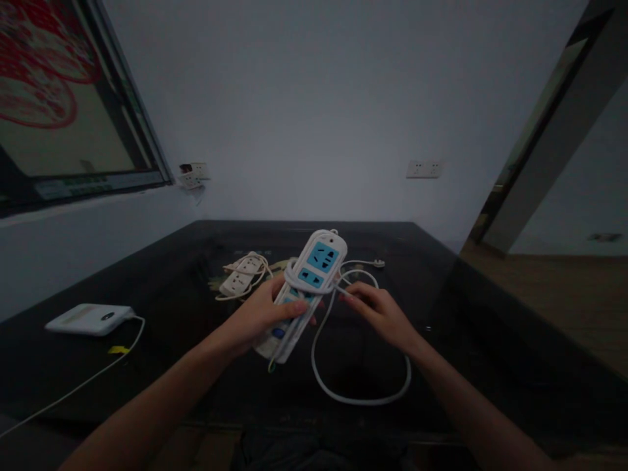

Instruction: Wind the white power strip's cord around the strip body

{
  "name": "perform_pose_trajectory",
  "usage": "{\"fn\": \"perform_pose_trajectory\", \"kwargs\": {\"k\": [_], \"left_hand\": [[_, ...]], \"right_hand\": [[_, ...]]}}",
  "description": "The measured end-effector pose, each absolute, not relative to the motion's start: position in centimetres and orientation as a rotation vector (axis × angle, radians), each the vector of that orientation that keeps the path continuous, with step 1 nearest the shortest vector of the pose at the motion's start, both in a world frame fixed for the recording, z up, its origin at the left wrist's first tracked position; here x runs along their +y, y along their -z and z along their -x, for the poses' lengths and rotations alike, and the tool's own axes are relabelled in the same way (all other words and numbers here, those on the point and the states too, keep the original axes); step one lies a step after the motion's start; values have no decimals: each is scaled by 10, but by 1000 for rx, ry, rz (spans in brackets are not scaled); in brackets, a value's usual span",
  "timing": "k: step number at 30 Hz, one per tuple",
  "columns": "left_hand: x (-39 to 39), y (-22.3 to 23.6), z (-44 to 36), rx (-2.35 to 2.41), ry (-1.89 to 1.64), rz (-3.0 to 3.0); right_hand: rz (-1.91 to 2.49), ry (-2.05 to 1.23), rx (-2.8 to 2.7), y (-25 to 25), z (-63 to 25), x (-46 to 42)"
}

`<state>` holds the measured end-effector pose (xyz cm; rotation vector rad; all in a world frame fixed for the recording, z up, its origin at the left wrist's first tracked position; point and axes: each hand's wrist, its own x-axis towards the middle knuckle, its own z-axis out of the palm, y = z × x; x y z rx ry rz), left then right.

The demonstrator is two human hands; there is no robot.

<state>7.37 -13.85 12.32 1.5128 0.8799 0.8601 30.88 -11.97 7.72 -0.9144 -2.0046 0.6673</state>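
A white power strip [321, 256] with blue socket panels is tilted above the black table, its upper end leaning right. My left hand [275, 306] is closed around its lower half, the thumb lying across the front. White cord [309, 286] wraps around the strip's middle. My right hand [375, 310] pinches that cord just right of the strip. From there the cord falls in a large loop [360, 401] onto the table, and its plug [379, 263] lies farther back on the right.
A second white power strip [241, 275], wound in its own cord, lies behind my left hand. At left sit a white box-shaped device [91, 319] with a cable and a yellow scrap [118, 350]. The wall bounds the table's [461, 366] far edge.
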Motion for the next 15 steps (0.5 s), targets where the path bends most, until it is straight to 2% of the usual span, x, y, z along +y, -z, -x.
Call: {"fn": "perform_pose_trajectory", "kwargs": {"k": [8, 15], "left_hand": [[-141, -109, -68, 816, -738, -1349], [-168, -109, -78, 624, -593, -1278]], "right_hand": [[1154, -215, -2006, -62, -326, -101], [885, 85, -2138, -22, -333, -56]]}}
